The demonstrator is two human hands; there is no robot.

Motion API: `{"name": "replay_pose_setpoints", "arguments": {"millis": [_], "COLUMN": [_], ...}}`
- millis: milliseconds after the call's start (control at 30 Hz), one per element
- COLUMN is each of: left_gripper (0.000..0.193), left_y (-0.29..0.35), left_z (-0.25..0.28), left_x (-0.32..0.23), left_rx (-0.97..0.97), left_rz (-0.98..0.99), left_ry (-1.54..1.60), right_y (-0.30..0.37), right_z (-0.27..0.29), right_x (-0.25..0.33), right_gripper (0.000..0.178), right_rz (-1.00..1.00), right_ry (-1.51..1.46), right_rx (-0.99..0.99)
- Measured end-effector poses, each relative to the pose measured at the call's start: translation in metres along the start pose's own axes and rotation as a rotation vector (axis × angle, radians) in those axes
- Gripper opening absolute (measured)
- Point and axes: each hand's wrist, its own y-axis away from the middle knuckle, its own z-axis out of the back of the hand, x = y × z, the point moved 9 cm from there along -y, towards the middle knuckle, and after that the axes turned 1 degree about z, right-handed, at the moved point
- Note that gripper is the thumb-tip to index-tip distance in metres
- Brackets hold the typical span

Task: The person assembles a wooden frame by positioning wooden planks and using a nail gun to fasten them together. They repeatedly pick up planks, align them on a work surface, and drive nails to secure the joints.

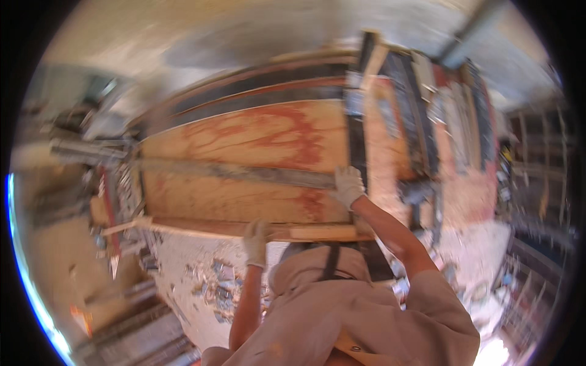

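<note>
Beige shirt (366, 311) was seen closest. Grey strip (274, 175) was touched by the right hand (349, 186), wooden edge (195, 228) by the left hand (255, 244); neither grip could be told.

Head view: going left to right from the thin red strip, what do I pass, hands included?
Thin red strip → left hand → right hand → dark upright planks → barred rack at far right.

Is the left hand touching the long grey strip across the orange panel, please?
No, the left hand is at the near edge of the panel, away from the strip.
</note>
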Motion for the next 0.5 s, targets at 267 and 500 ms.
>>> {"name": "replay_pose_setpoints", "arguments": {"millis": [267, 500], "left_gripper": [0.044, 0.070], "left_y": [-0.008, -0.064], "left_z": [0.013, -0.004], "left_x": [-0.017, -0.087], "left_rx": [-0.098, 0.055], "left_rz": [-0.040, 0.056], "left_ry": [0.091, 1.053], "right_y": [-0.029, 0.162], "right_z": [0.014, 0.275], "right_x": [0.041, 0.054], "right_gripper": [0.050, 0.048], "right_rz": [0.152, 0.478], "right_ry": [-0.117, -0.261], "right_rx": [0.022, -0.527]}}
